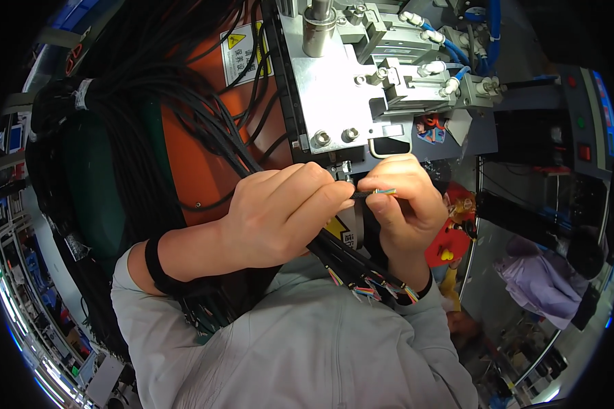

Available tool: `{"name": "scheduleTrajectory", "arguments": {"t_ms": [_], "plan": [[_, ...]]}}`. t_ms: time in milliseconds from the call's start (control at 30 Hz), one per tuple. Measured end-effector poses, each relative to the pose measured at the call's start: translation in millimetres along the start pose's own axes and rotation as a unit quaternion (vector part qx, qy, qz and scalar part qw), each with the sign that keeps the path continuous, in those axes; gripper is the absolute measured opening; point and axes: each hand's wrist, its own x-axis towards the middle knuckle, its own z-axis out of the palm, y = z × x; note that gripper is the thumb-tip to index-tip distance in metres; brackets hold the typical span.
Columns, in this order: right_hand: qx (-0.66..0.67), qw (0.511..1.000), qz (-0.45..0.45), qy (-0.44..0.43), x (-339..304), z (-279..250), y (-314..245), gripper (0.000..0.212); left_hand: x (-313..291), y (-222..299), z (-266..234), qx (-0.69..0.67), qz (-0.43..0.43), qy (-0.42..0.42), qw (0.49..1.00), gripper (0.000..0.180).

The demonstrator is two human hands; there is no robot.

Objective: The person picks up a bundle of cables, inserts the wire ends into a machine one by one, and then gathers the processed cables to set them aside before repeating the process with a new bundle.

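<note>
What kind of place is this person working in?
Most likely a factory workstation for cable or wire-harness assembly. A metal machine with blue air hoses stands ahead, a thick bundle of black cables hangs beside it, and both hands pinch a cable's coloured wire ends.

yellow/white rect warning label (pixel 247 53) | on orange panel (pixel 205 163), top ctr, behind black cables (pixel 164 116)

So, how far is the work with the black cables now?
Several cable ends below the hands already show bared coloured wires. In hand: the left hand and right hand pinch one black cable with coloured tips under the metal machine. A large black bundle hangs left; its ends are hidden.
</note>
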Motion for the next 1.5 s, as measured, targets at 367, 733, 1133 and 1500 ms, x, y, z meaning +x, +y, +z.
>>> {"name": "scheduleTrajectory", "arguments": {"t_ms": [367,733,1133,1500], "plan": [[-0.046,0.997,-0.02,0.061,0,7,0,0.019,-4,-2,0,0.028,0.017,-0.046,0.998,0.024],[0.272,0.915,0.299,0.015,-8,-11,10,0.013,-4,4,-2,0.101,0.022,-0.072,0.992,0.037],[0.039,0.976,0.216,0.005,-14,-1,13,0.011,-8,8,2,0.129,0.023,-0.103,0.986,0.036],[0.212,0.914,0.346,-0.025,-6,-14,15,0.012,-10,7,4,0.122,0.035,-0.095,0.987,0.035]]}}
